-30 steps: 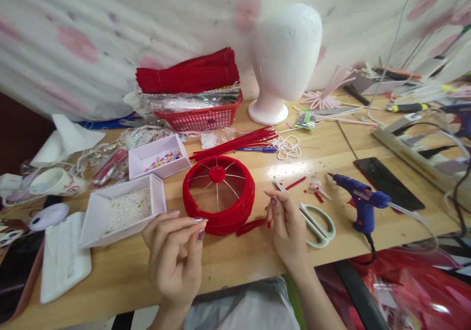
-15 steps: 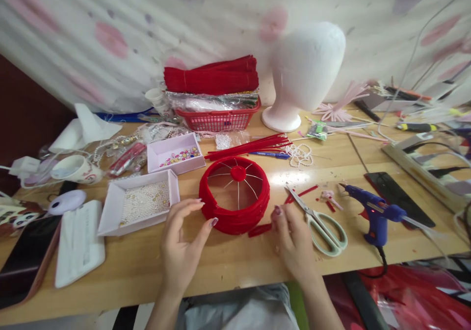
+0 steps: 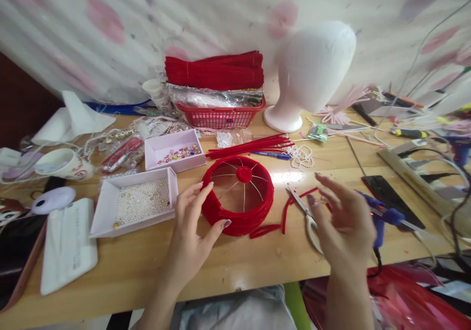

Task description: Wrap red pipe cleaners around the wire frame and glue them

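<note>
A round wire frame wrapped in red chenille stems [image 3: 239, 223] sits on the table, thin bare wires running from its rim to a red centre. My left hand [image 3: 191, 229] is at its left front, fingers and thumb apart; the fingertips reach the red side, though I cannot tell how firmly they touch. Over the scissors [image 3: 312, 232], partly covering them, my right hand [image 3: 342, 224] hovers with fingers spread and nothing visible in it. Beside the frame lie a folded red piece [image 3: 265, 230] and a bent red stem [image 3: 284, 215]. A blue glue gun [image 3: 392, 215] is partly hidden behind the right hand.
Behind the frame lie loose red stems [image 3: 250, 146], a blue pen [image 3: 272, 155] and a bead string [image 3: 302, 157]. Boxes of pearls [image 3: 99, 217] and gems [image 3: 152, 156] stand left. Farther back are a red basket [image 3: 221, 118], a white foam head [image 3: 312, 65] and a power strip [image 3: 412, 173].
My right hand has moved right, from beside the red frame to over the scissors, and its fingers have opened. A bent red stem now shows where it was. My left hand stays by the frame.
</note>
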Action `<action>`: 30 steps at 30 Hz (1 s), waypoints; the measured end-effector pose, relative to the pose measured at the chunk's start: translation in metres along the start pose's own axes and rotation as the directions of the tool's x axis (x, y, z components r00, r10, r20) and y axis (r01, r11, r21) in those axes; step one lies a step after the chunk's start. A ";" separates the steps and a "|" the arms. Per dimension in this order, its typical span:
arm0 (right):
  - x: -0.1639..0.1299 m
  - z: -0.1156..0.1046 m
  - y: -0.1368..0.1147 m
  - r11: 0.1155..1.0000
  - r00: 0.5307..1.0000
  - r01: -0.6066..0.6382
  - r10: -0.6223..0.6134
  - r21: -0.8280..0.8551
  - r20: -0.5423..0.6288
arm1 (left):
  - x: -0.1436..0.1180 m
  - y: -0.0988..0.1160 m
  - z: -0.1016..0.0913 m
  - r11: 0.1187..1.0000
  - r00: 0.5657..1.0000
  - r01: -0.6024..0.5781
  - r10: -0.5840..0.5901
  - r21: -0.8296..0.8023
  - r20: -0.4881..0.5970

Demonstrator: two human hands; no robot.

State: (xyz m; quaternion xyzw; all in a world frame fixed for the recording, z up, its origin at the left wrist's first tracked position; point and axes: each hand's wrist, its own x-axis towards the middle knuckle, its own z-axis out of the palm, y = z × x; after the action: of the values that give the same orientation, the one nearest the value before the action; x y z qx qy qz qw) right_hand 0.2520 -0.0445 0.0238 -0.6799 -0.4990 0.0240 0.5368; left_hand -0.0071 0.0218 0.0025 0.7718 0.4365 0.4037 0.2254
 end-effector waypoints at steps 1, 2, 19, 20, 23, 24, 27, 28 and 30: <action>-0.003 0.009 -0.006 0.998 0.997 0.021 -0.025 0.052 0.072 | 0.001 0.000 0.000 1.000 1.000 0.009 -0.009 -0.008 0.010; -0.007 0.016 -0.012 0.995 0.986 0.040 -0.054 0.093 0.156 | 0.001 -0.001 0.000 1.000 1.000 0.015 -0.015 -0.012 0.019; -0.033 0.064 -0.048 0.996 0.945 0.087 -0.094 0.037 0.313 | 0.005 -0.001 0.001 0.997 0.997 0.065 -0.063 -0.045 0.040; -0.032 0.064 -0.049 0.996 0.946 0.089 -0.094 0.030 0.311 | 0.005 -0.001 0.001 0.996 0.997 0.070 -0.068 -0.049 0.044; -0.031 0.065 -0.051 0.995 0.947 0.102 -0.100 0.009 0.306 | 0.005 -0.001 -0.001 0.995 0.995 0.080 -0.076 -0.067 0.059; -0.030 0.065 -0.052 0.994 0.946 0.108 -0.103 0.000 0.307 | 0.005 -0.001 -0.002 0.994 0.995 0.082 -0.078 -0.072 0.065; -0.030 0.066 -0.053 0.993 0.945 0.116 -0.104 -0.019 0.311 | 0.003 -0.001 -0.004 0.994 0.994 0.080 -0.074 -0.077 0.078; -0.030 0.066 -0.054 0.993 0.942 0.117 -0.104 -0.021 0.319 | 0.003 -0.002 -0.005 0.994 0.994 0.080 -0.074 -0.077 0.084; -0.030 0.065 -0.055 0.992 0.937 0.124 -0.110 -0.023 0.331 | 0.003 -0.004 -0.005 0.994 0.994 0.078 -0.072 -0.079 0.084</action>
State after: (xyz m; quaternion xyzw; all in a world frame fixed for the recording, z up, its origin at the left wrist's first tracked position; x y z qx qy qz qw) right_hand 0.1644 -0.0235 0.0224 -0.6470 -0.6214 0.0943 0.4318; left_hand -0.0121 0.0260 0.0038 0.7607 0.4385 0.3809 0.2897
